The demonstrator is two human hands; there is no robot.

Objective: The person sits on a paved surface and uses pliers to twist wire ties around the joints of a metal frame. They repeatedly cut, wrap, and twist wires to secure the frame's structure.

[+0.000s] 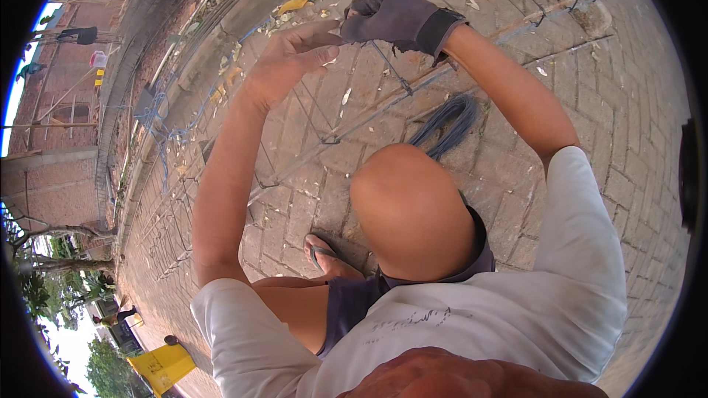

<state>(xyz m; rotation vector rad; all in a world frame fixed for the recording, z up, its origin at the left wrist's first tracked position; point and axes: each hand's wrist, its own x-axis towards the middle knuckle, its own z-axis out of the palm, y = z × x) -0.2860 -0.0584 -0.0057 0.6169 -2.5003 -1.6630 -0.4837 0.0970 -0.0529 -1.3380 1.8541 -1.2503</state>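
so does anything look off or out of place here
One mismatch: the right hand wears a dark glove, while the left hand is bare. Loose leaves also litter the paving, looking untidy.

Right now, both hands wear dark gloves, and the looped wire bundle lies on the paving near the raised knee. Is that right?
Not quite: only the right hand wears a dark glove; the head view shows the left hand bare. The rest stands.
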